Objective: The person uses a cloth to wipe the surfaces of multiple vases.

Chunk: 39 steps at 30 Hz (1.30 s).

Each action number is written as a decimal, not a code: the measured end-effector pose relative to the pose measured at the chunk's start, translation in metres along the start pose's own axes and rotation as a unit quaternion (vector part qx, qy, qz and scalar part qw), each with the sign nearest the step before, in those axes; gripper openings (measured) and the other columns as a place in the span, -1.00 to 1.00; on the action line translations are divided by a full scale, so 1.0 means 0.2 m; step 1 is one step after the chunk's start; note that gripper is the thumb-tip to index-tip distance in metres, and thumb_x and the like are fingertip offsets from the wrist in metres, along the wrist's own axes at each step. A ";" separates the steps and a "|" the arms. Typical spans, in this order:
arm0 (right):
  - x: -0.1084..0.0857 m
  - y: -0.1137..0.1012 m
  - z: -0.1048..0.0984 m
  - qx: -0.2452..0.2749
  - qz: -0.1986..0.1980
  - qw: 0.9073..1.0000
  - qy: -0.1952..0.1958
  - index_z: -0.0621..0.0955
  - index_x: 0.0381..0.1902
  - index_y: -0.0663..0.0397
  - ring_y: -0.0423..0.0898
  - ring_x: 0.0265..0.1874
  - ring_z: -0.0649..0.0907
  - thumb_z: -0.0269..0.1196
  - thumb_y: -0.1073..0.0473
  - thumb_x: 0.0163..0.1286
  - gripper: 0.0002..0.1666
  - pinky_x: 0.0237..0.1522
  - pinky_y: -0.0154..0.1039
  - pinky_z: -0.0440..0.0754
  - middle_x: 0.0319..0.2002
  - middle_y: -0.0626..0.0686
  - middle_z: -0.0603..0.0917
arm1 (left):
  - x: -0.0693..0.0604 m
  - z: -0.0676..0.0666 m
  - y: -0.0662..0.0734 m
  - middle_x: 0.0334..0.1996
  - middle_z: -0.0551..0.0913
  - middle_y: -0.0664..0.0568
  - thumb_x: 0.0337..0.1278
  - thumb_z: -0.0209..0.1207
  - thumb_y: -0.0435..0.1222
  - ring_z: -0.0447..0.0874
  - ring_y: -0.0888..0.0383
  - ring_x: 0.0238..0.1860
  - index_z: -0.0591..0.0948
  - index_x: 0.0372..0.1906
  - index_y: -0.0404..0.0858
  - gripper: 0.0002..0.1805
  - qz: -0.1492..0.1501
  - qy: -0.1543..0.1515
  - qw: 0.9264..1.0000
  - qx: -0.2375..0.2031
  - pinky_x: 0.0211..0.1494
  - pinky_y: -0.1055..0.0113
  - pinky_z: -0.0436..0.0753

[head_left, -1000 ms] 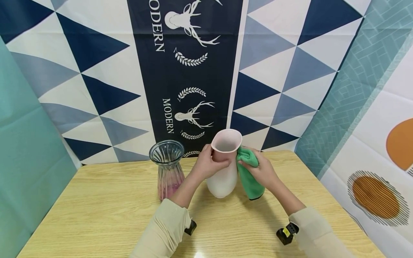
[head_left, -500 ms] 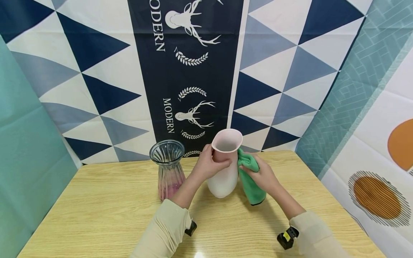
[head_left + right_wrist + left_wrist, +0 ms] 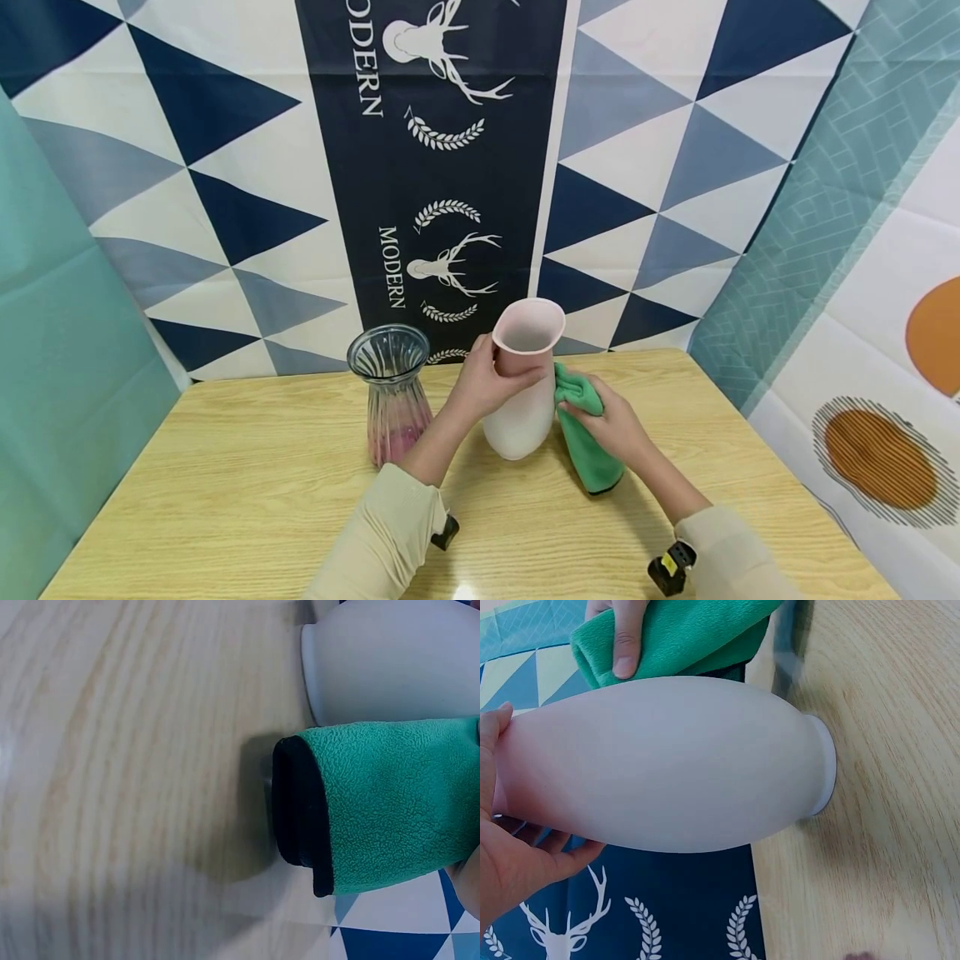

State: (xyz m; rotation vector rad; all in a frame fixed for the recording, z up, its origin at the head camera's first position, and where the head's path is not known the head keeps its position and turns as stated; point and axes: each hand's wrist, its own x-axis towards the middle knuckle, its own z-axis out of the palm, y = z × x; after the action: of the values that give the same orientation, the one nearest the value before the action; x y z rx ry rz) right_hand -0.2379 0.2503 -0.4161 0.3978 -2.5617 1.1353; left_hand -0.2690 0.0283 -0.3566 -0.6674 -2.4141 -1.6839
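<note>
A pink-to-white vase stands upright on the wooden table. My left hand grips it round the narrow neck, thumb across the near side. In the left wrist view the vase spans the picture, its base on the table and the left hand about its pink end. A folded green cloth is held in my right hand, against or close beside the vase's right side. The right wrist view has the cloth with its black hem, and only a little of the right hand at the edge.
A ribbed glass vase, bluish at the rim and pink below, stands left of the left forearm. Patterned sheets hang behind the wooden table, with a teal panel at the left.
My right hand has slid down along the vase's right side with the green cloth. The left hand keeps its grip on the neck, and the vase stays in place.
</note>
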 end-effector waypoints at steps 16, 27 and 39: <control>-0.05 0.06 0.05 -0.002 0.011 1.000 -0.010 0.41 0.24 -0.06 0.12 0.17 0.52 0.25 -0.06 0.25 -0.38 0.11 0.11 0.51 0.18 0.11 0.53 | 0.01 0.00 0.00 0.10 0.40 -0.02 -0.15 0.41 -0.06 0.43 0.10 0.12 0.33 0.26 -0.12 -0.20 -0.001 0.001 1.000 -0.005 0.18 0.13 0.51; -0.07 0.09 0.09 -0.006 0.018 1.000 -0.008 0.40 0.24 -0.08 0.13 0.14 0.54 0.25 -0.06 0.25 -0.38 0.08 0.12 0.52 0.17 0.11 0.55 | 0.01 0.00 -0.01 0.10 0.40 -0.04 -0.15 0.41 -0.09 0.43 0.08 0.13 0.34 0.25 -0.14 -0.21 0.000 -0.002 1.000 -0.006 0.20 0.14 0.50; -0.09 0.09 0.11 -0.003 0.052 0.999 -0.005 0.34 0.30 -0.10 0.13 0.18 0.50 0.32 -0.12 0.18 -0.23 0.13 0.13 0.48 0.22 0.12 0.49 | 0.00 0.00 0.00 0.11 0.37 -0.03 -0.14 0.41 -0.08 0.42 0.08 0.14 0.32 0.27 -0.12 -0.19 -0.014 -0.008 1.000 -0.013 0.22 0.12 0.48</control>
State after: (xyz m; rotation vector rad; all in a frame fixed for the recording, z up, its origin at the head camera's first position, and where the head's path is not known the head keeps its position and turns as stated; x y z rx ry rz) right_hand -0.2327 0.2476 -0.4488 0.2734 -2.6213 1.1625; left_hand -0.2688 0.0282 -0.3566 -0.6558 -2.4281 -1.7308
